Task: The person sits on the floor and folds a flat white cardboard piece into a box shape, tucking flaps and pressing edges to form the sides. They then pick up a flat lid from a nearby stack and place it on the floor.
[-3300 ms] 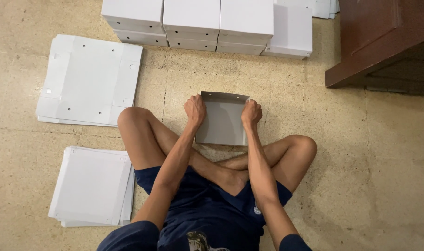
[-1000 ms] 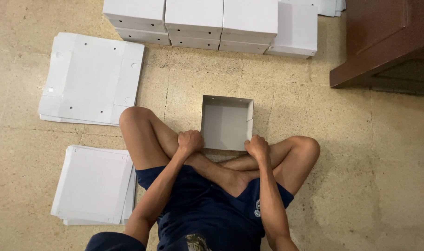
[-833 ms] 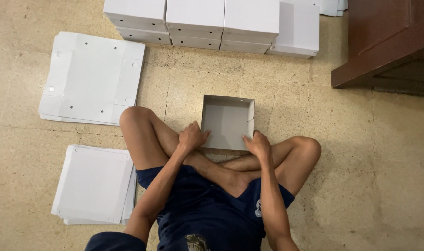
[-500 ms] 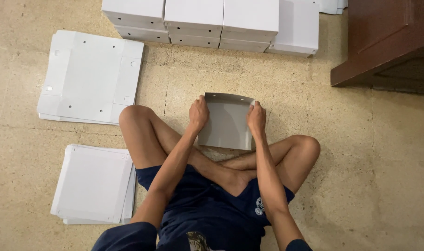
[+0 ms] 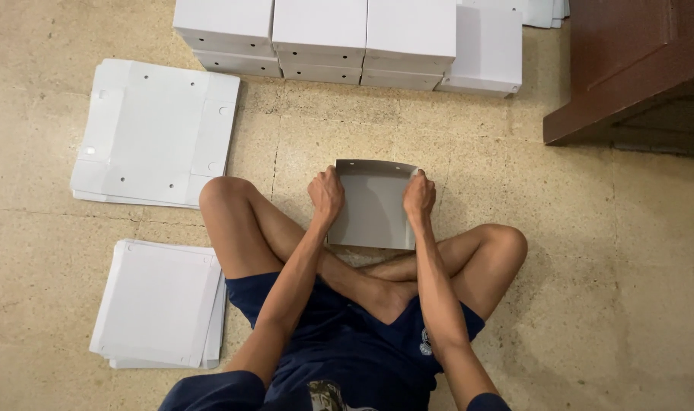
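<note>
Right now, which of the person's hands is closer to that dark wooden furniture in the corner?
Right. The right hand grips the grey cardboard piece on the edge facing the wooden furniture; the left hand grips the opposite edge, farther away.

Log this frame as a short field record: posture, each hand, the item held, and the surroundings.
posture: person sits cross-legged on the floor
left hand: grips the left edge of the grey cardboard sheet
right hand: grips its right edge
sheet: bowed between both hands
left side: flat white cutouts; white sheet stack
ahead: row of white boxes
upper right: dark wooden furniture
</note>
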